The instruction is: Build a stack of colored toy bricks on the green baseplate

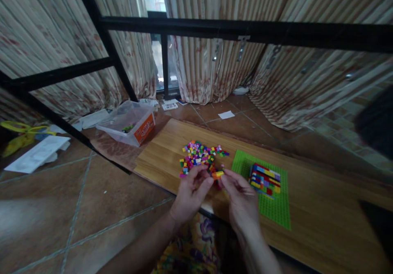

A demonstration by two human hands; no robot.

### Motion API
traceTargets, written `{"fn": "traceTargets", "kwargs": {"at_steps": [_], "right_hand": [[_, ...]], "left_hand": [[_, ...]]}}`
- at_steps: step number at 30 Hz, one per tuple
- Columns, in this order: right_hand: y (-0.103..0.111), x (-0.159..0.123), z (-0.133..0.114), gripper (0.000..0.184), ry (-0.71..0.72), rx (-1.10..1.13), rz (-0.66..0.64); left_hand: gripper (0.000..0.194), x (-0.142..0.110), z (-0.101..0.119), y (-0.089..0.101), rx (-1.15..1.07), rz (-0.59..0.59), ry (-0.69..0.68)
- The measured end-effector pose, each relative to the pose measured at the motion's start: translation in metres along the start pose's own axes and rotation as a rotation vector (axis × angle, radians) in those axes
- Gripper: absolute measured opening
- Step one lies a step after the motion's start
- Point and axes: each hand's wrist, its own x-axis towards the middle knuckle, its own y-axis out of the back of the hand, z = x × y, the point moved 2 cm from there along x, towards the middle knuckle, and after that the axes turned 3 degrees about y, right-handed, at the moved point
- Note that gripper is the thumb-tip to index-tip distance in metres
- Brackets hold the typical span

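Small orange and yellow toy bricks [217, 175] are held between the fingertips of my two hands, above the front of the table. My left hand [190, 190] is curled, its thumb tip at their left end. My right hand [242, 196] pinches their right end with thumb and forefinger. Just beyond lies a loose pile of small multicoloured toy bricks [198, 153], partly hidden by my left fingers. To the right, a green baseplate [278, 214] bears a block built of many-coloured brick rows [265, 180].
The wooden table [319, 208] runs to the right, with a dark flat object [376, 225] at its right end. A clear plastic box [119, 131] with an orange label stands on the left. Black metal bars [215, 25] cross in front of striped curtains [202, 69]. White packaging [37, 153] lies on the tiled floor.
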Motion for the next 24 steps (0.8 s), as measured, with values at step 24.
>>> {"fn": "traceTargets", "kwargs": {"at_steps": [24], "right_hand": [[0.014, -0.010, 0.034, 0.026, 0.040, -0.479, -0.131]], "left_hand": [[0.017, -0.009, -0.035, -0.010, -0.237, -0.091, 0.430]]}}
